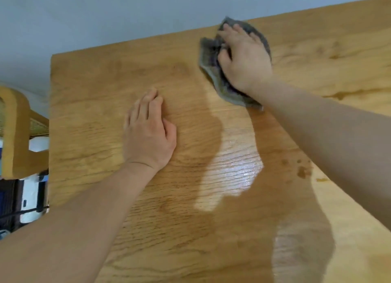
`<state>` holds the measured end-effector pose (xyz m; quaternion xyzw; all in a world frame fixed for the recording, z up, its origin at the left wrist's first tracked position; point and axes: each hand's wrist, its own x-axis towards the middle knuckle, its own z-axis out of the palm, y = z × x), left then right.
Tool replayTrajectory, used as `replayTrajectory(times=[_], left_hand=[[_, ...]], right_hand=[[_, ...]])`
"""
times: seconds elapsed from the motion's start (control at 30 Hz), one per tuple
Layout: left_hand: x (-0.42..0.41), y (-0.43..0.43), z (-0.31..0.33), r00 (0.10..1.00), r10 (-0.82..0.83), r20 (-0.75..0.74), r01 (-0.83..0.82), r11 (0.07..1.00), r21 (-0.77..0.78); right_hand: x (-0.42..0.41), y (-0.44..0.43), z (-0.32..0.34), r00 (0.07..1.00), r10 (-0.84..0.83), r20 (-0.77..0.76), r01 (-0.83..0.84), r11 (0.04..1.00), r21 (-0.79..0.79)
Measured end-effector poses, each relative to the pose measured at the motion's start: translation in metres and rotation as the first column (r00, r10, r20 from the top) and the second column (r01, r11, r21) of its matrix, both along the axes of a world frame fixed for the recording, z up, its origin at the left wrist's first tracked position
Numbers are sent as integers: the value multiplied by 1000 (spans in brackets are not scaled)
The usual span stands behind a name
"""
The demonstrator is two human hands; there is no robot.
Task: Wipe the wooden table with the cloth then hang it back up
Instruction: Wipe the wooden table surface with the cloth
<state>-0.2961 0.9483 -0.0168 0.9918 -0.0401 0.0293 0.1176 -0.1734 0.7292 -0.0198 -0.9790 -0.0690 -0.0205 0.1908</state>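
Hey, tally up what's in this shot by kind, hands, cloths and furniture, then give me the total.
Hands: 2 (left hand, right hand)
Grey cloth: 1
Wooden table: 1
Wooden chair: 1
Total: 5

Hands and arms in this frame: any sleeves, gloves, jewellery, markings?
Left hand and right hand are bare: no gloves, rings or watch visible. The left forearm and right forearm are bare up to the frame edge, no sleeves in view. A thin dark line crosses the left wrist; band or crease, cannot tell.
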Motion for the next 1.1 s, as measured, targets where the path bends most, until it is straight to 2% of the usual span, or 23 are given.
replayTrajectory(times=[0.07, 0.1, 0.17, 0.23, 0.3, 0.33, 0.4, 0.43, 0.5, 0.57, 0.63, 0.7, 0.77, 0.83, 0.87, 0.9, 0.93, 1.0, 1.07, 1.1], left_hand=[[0, -1, 0, 1000, -6, -2, 6, 1000, -1], [-1, -1, 1, 1000, -10, 1, 10, 1000, -6], [-3, -1, 1, 1000, -8, 5, 8, 1000, -11], [-3, -1, 3, 1000, -2, 5, 3, 1000, -11], [-2, -1, 3, 1000, -2, 1, 2, 1000, -18], [-1, -1, 2, 1000, -10, -1, 10, 1000, -23], [2, 1, 2, 1000, -24, -3, 24, 999, -32], [2, 2, 1, 1000, -22, -9, 22, 999, -34], [1, 1, 0, 999, -22, -28, 21, 999, -26], [-1, 2, 0, 999, -27, -29, 27, 1000, -16], [-1, 1, 1, 999, -22, -26, 21, 999, -26], [-1, 0, 2, 1000, -15, -18, 14, 1000, -27], [-1, -1, 2, 1000, -12, -16, 11, 1000, -25], [-1, -2, 2, 1000, -14, -15, 14, 999, -32], [0, -1, 3, 1000, -13, -14, 13, 999, -34], [1, -1, 3, 1000, -14, -15, 13, 999, -37], [2, -1, 3, 1000, -16, -17, 15, 999, -39], [1, -1, 3, 1000, -14, -26, 13, 999, -38], [-1, -1, 3, 1000, -11, -25, 10, 999, -39], [-2, -1, 3, 1000, -11, -23, 11, 999, -39]], right_hand=[[-5, -9, 3, 991, -133, -14, 133, 991, -17], [-20, 1, 3, 994, -112, -17, 111, 993, -27], [-79, 29, 6, 995, 104, 3, -104, 995, -8], [-148, 44, 7, 928, 371, -22, -370, 929, 23], [-165, 30, 7, 843, 534, -61, -534, 845, 13], [-153, 20, 6, 824, 562, -77, -564, 826, -14], [-110, 7, 5, 894, 445, -59, -448, 893, -50], [-84, 0, 6, 947, 319, -36, -320, 946, -49], [-40, -16, 6, 992, 120, -41, -122, 990, -66], [-30, -15, 6, 998, 44, -43, -47, 995, -82], [-65, -2, 5, 998, 58, -4, -58, 994, -94], [-133, 11, 5, 971, 237, -22, -238, 968, -84], [-182, 7, 7, 870, 488, -67, -493, 866, -88], [-172, -12, 11, 745, 657, -115, -666, 740, -95], [-154, -19, 10, 725, 678, -125, -689, 716, -111], [-132, -23, 9, 759, 639, -122, -650, 750, -119], [-108, -26, 8, 835, 540, -102, -549, 829, -107], [-68, -29, 8, 962, 267, -58, -271, 958, -93], [-62, -20, 7, 997, 60, -50, -65, 994, -93], [-76, -12, 5, 999, 14, -39, -18, 996, -93]])
